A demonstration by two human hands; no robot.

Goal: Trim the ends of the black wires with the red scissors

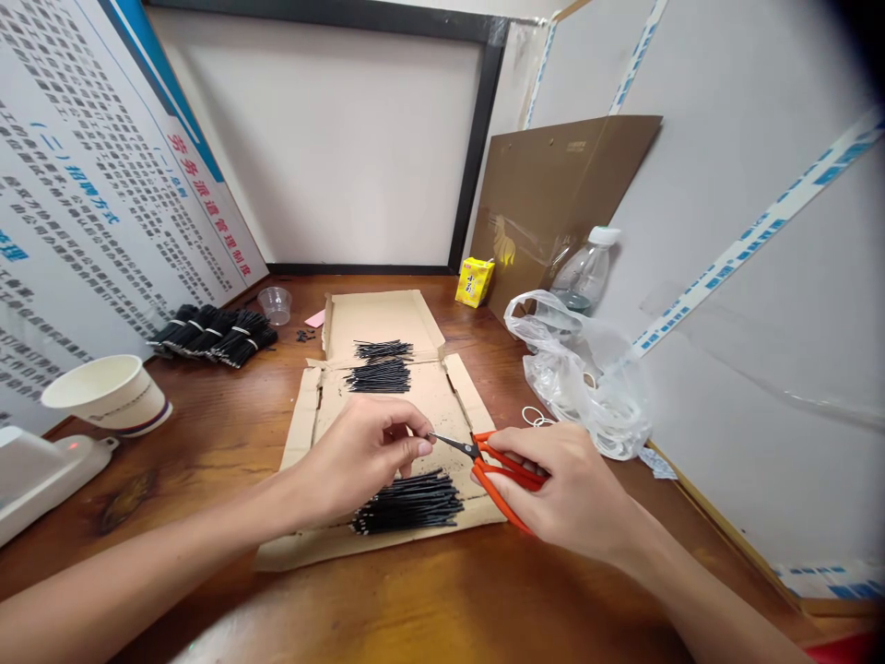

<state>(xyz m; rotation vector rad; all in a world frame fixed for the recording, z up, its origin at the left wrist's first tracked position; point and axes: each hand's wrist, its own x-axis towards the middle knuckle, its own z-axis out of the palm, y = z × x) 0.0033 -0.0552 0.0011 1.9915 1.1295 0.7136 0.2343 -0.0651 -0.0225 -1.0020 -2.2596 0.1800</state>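
Observation:
My right hand (553, 480) grips orange-handled scissors (501, 475), their dark blades pointing left. The blade tips meet the fingertips of my left hand (377, 452), which are pinched together; whatever sits between them is too small to make out. Below my hands lies a large pile of short black sticks or tubes (415, 503), some with pale ends, on an opened flat cardboard box (477, 397). Two smaller piles lie farther up the cardboard: a black bundle (378, 376) and a thinner row (383, 349) behind it. Dark specks are scattered over the cardboard.
Banded black bundles (214, 332) lie at the left, near a paper cup (111, 397), a clear plastic cup (275, 304) and a white device (48, 480). At the right are a plastic bag (587, 387), white rings (536, 417), a bottle (584, 272) and a yellow box (474, 281).

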